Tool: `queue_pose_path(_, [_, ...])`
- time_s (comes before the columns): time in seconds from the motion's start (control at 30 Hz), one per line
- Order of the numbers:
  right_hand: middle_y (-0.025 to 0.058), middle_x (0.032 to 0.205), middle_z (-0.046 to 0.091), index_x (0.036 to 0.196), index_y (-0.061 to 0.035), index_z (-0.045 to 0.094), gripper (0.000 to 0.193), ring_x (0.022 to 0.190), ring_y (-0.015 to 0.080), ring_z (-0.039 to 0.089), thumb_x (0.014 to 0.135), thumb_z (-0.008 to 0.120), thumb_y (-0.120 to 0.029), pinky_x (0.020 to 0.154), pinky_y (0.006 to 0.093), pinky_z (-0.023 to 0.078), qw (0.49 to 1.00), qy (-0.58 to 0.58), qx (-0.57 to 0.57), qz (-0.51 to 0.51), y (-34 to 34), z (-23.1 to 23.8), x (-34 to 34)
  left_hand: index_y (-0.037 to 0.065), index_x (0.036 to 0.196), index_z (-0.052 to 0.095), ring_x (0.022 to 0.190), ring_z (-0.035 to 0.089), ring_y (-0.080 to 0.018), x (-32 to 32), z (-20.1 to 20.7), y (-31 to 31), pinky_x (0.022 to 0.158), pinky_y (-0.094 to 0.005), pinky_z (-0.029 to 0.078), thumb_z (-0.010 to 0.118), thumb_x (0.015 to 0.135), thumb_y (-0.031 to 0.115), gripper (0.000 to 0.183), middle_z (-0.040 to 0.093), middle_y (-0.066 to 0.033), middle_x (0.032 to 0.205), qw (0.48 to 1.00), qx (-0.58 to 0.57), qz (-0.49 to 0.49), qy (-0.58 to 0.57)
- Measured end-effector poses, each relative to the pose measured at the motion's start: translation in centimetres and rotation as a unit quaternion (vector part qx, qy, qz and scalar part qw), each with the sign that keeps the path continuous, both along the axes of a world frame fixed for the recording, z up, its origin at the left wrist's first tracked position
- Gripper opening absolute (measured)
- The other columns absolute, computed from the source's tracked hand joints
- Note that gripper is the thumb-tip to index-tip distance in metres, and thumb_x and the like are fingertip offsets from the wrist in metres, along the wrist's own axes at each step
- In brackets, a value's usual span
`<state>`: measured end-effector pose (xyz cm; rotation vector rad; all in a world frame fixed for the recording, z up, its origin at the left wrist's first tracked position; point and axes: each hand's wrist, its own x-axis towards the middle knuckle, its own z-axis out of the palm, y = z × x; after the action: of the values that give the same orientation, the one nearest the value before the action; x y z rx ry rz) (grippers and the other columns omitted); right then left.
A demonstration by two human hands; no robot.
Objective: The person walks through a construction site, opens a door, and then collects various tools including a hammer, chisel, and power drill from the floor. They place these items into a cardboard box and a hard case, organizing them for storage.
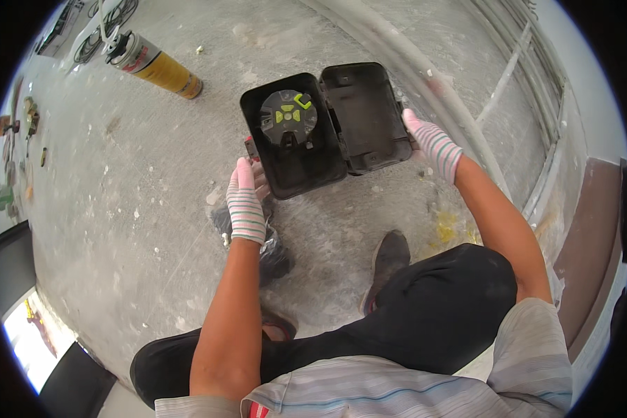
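Two gloved hands are engaged with one open black case (312, 166), found at 12 o'clock from the centre of the view. Its lid (366, 115) is swung open toward 3 o'clock, on a hinge along the tray's side. Inside the tray, toward its 12 o'clock end, sits one round black device (288, 127) with yellow-green buttons on its face.

Left hand (246, 205), at 9 o'clock, in a white glove with pink and green stripes: located at the tray's outer side, near the latch. Its thumb points up; the other fingers are partly hidden behind the case, so I cannot tell whether they are clamped on it.

Right hand (435, 143), at 2 o'clock, similarly gloved: located at the outer edge of the lid. The thumb lies at that edge; the remaining fingers are out of sight, and their closure cannot be told. Whether the case bears on the floor (153, 181) is likewise unclear.

Surroundings: one yellow and grey can (161, 71) at 10 o'clock; one dark plastic bag (277, 259) between 7 and 8 o'clock, near the left wrist; one dark shoe (390, 256) at 4 o'clock. The floor is grey, with pale specks.
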<state>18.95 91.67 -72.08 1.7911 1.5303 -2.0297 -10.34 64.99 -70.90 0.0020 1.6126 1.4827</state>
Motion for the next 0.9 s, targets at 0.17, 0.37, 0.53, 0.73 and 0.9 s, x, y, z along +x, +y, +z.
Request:
queue_pose_path(0.17, [0.0044,0.090,0.067,0.140,0.0049,0.051,0.085,0.080,0.0142,0.063,0.101,0.036,-0.070,0.074,0.0308,0.053,1.000,-0.020,0.010,-0.012,-0.6,5.6,0.2,0.005,0.121,0.061,0.095,0.067,-0.0205,-0.4,0.7,0.9,0.086,-0.0339,0.054,0.057,0.101,0.049,0.048,0.070,-0.0127,0.111,0.998,0.009,0.067,-0.012])
queue_pose_path(0.37, [-0.0025,0.071,0.058,0.129,0.0060,0.057,0.072,0.063,0.0087,0.056,0.103,0.046,-0.060,0.059,0.0231,0.049,0.996,0.048,0.067,-0.018,-1.5,11.0,-0.8,0.004,0.119,0.063,0.096,0.067,-0.0210,-0.6,0.9,1.1,0.087,-0.0354,0.054,0.059,0.101,0.047,0.047,0.069,-0.0120,0.111,0.998,0.001,0.070,-0.011])
queue_pose_path(0.53, [-0.0032,0.072,0.057,0.117,-0.0004,0.062,0.044,0.064,0.0069,0.055,0.104,0.055,-0.042,0.058,0.0223,0.048,0.980,-0.022,0.183,0.077,-3.2,13.7,-2.8,0.002,0.122,0.063,0.095,0.067,-0.0210,-0.4,0.9,1.4,0.088,-0.0358,0.053,0.059,0.101,0.044,0.047,0.069,-0.0112,0.108,0.997,0.011,0.072,-0.006])
queue_pose_path(0.73, [-0.0045,0.075,0.055,0.108,-0.0017,0.067,0.028,0.069,0.0051,0.049,0.097,0.065,-0.027,0.063,0.0230,0.044,0.929,-0.036,0.344,0.133,-4.6,16.7,-3.9,0.003,0.122,0.065,0.087,0.066,-0.0158,-0.5,0.7,1.3,0.081,-0.0325,0.054,0.061,0.101,0.041,0.044,0.070,-0.0077,0.101,0.996,0.020,0.084,-0.010])
queue_pose_path(0.9, [-0.0021,0.084,0.059,0.113,-0.0053,0.067,0.021,0.078,0.0079,0.055,0.095,0.065,-0.016,0.076,0.0251,0.049,0.890,0.063,0.390,0.228,-6.3,20.9,-6.8,0.005,0.118,0.068,0.080,0.061,-0.0117,-0.4,0.8,1.5,0.077,-0.0302,0.053,0.061,0.102,0.040,0.039,0.070,-0.0041,0.097,0.996,0.018,0.087,-0.012])
